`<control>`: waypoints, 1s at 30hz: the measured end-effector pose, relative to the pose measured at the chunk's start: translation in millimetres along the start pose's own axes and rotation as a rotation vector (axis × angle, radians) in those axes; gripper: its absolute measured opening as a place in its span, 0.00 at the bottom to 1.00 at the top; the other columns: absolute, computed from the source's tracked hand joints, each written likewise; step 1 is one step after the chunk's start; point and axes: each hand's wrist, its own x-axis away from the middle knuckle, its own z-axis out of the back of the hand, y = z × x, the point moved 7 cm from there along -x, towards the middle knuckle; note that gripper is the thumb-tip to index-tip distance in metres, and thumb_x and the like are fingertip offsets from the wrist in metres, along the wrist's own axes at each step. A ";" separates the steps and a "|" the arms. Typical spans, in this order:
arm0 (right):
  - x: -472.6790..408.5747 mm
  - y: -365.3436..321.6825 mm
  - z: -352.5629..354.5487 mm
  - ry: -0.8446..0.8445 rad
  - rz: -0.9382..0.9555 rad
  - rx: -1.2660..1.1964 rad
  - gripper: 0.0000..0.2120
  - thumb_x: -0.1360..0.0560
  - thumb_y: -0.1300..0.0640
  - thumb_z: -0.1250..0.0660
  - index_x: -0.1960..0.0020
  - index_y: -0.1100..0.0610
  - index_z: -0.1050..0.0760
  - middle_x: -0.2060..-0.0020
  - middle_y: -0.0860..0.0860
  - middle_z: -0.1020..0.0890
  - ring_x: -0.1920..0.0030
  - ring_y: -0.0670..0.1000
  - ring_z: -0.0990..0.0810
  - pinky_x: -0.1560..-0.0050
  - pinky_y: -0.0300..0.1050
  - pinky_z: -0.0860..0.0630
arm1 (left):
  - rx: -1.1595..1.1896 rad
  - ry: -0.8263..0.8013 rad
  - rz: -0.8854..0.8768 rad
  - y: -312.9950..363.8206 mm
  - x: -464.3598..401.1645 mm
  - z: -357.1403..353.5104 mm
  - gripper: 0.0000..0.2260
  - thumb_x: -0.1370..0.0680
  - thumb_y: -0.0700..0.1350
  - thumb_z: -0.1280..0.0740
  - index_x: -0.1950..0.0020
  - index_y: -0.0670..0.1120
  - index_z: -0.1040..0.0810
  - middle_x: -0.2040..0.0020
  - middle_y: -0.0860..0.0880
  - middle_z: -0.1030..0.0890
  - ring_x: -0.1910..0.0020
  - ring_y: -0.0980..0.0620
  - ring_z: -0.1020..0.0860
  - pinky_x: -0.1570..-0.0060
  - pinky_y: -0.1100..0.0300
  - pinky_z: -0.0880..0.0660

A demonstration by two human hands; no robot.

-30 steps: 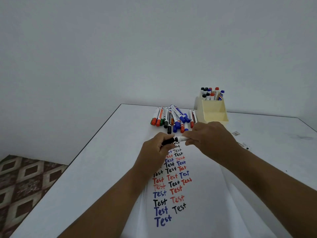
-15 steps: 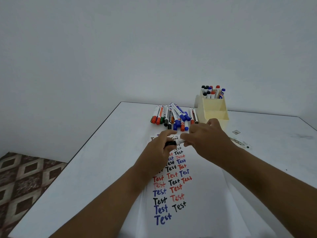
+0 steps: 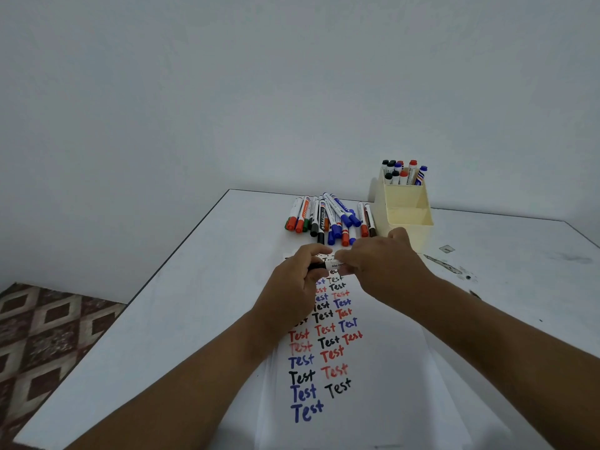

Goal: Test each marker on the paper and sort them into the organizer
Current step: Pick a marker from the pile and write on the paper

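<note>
Marker [image 3: 328, 265] pinched between both hands: left hand [image 3: 297, 284] grips black cap, right hand [image 3: 380, 267] grips barrel.

Black-capped marker [image 3: 328, 265] above scribbled paper [image 3: 373, 378]

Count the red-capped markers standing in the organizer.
2. A taller red-capped marker toward the back right of the organizer, a lower one just left of it. More may be hidden.

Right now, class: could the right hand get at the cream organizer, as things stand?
Probably yes, once freed. The right hand sits just in front of the organizer with nothing between, but it and the left hand both grip the black-capped marker.
</note>
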 end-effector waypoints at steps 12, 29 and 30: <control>10.7 -2.5 -2.3 -0.143 0.031 0.027 0.11 0.17 0.52 0.37 0.36 0.44 0.27 0.56 0.45 0.26 0.54 0.48 0.27 0.47 0.48 0.38 | -0.092 -0.094 -0.032 3.0 0.3 -9.5 0.17 0.17 0.43 0.38 0.28 0.51 0.31 0.43 0.49 0.17 0.51 0.60 0.23 0.50 0.78 0.30; 83.7 58.7 -4.7 0.582 -0.555 -1.746 0.25 0.27 0.41 0.33 0.48 0.64 0.30 0.60 0.61 0.16 0.67 0.53 0.19 0.65 0.47 0.22 | -0.611 -0.111 0.151 -30.8 -12.9 -21.9 0.31 0.20 0.66 0.44 0.21 0.53 0.39 0.20 0.49 0.40 0.21 0.47 0.42 0.25 0.48 0.42; 81.1 50.7 -11.8 0.500 -0.548 -1.896 0.24 0.26 0.41 0.35 0.48 0.63 0.30 0.58 0.63 0.15 0.68 0.55 0.19 0.66 0.48 0.21 | -0.632 -0.125 0.150 -32.4 -14.0 -23.6 0.31 0.20 0.67 0.44 0.21 0.54 0.38 0.20 0.49 0.39 0.22 0.47 0.41 0.25 0.47 0.41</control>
